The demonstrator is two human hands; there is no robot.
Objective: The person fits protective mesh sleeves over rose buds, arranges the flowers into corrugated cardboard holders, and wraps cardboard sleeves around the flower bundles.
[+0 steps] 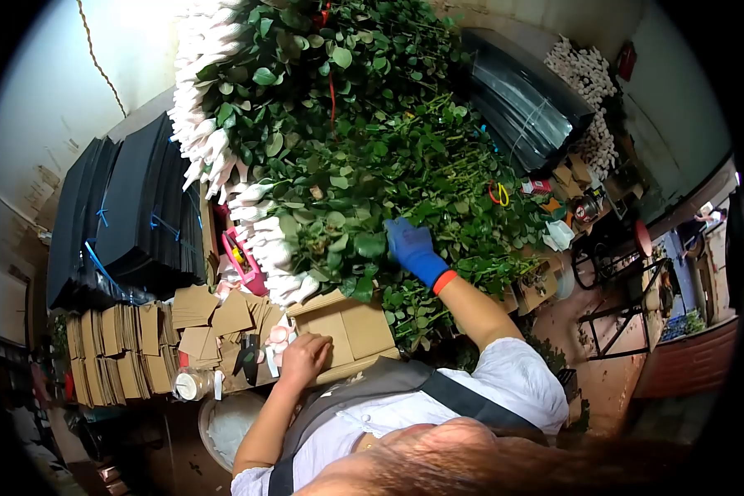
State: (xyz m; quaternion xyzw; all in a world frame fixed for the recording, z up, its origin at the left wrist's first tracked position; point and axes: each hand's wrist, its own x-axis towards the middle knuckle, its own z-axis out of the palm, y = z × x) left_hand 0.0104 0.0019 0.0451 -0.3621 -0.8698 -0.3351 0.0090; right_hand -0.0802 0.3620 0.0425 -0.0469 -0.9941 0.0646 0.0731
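My right hand (pixel 411 246), in a blue glove with an orange cuff, is closed around leafy rose stems (pixel 364 246) in the pile; leaves partly hide its fingertips. White sleeve-like covers (pixel 277 260) wrap the flower heads at the left end of these stems. My bare left hand (pixel 306 358) has its fingers curled together at the left side of an open cardboard piece (pixel 351 331). Whether anything sits inside those fingers is hidden. Pale pink petals (pixel 279 337) and a black-handled tool (pixel 245 360) lie left of that hand.
Stacks of black sheets (pixel 145 202) and folded cardboard pieces (pixel 116 351) stand at the left. Yellow-and-red-handled scissors (pixel 498 193) rest on the greenery. Wrapped black sheets (pixel 529 99) lie at the back right. A white bucket (pixel 227 426) is below the table edge.
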